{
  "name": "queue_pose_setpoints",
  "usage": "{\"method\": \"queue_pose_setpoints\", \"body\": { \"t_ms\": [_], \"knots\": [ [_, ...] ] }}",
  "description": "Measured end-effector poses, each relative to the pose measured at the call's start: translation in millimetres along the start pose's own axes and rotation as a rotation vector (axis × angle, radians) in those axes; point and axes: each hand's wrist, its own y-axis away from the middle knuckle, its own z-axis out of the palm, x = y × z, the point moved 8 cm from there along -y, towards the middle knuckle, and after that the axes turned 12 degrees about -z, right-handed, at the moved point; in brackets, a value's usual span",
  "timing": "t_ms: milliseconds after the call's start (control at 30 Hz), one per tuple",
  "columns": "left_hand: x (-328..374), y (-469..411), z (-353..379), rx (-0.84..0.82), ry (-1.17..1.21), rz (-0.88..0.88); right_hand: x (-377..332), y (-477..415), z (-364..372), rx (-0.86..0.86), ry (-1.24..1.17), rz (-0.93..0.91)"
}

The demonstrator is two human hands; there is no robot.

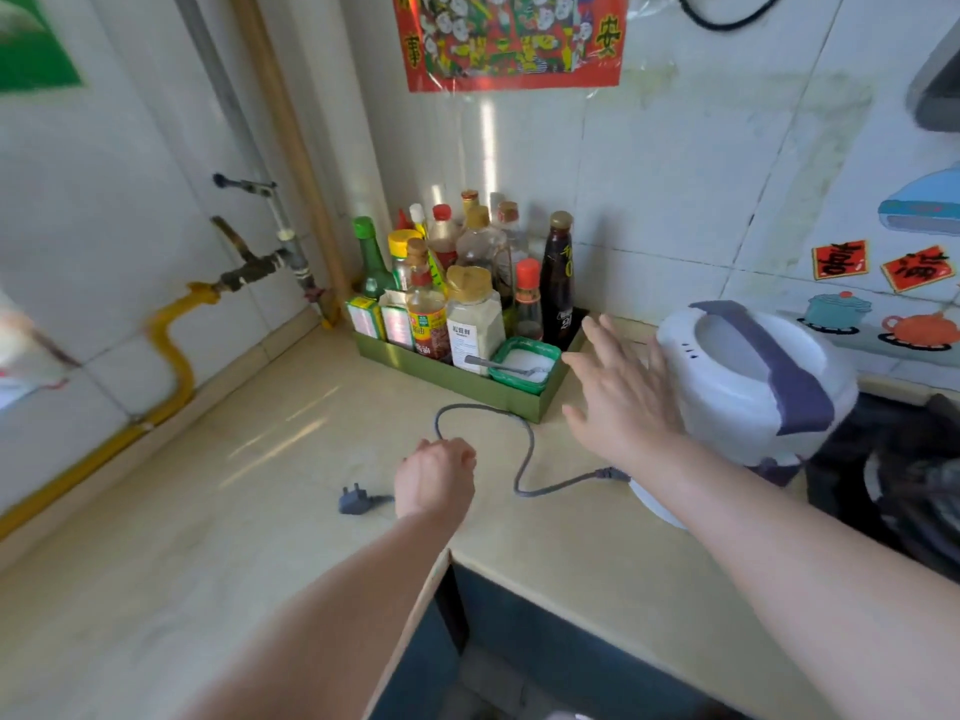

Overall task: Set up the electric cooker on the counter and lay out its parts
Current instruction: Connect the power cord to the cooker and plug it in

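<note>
Cooker (748, 376): right of centre, standing on the counter's far right beside the hob, lid down.
Cord (525, 459): loops from the cooker's base toward mid-frame; plug (354, 500) lies loose.
Right hand (623, 402): my fingers are spread, palm against the cooker's left side.
Left hand (436, 472): curled round the cord near the plug end.
Risk: if I tug, the loop may snag the tray (457, 384) corner or drag the cooker toward the hob (893, 475).
Counter (234, 511): glossy beige stone, turning a corner.
Room: white tiles, yellow pipe (171, 330) at left, red poster (509, 39) at top.
</note>
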Motion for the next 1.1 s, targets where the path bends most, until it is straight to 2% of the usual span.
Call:
{"method": "queue_pose_setpoints", "body": {
  "t_ms": [100,233,533,800,933,1100],
  "knots": [
    [-46.3,1.6,1.6,-0.096,-0.010,-0.204,-35.5,-6.8,21.6,-0.075,-0.082,-0.132],
    [-105.5,5.8,1.9,-0.164,0.023,-0.435,-74.1,-11.4,50.6,-0.213,-0.188,-0.213],
    [-169.0,-10.0,-4.2,-0.162,0.141,-0.735,-135.4,-32.7,81.8,-0.277,-0.262,-0.359],
    [-173.2,-31.7,23.1,-0.320,0.239,-0.745,-134.4,-41.2,88.5,-0.269,-0.299,-0.323],
    [-166.8,-35.3,19.7,-0.262,0.314,-0.745,-112.2,-33.1,85.7,-0.262,-0.281,-0.264],
    [-134.5,-36.1,0.1,-0.042,0.702,-0.650,-82.1,-10.2,90.8,-0.297,-0.296,-0.158]
  ]
}}
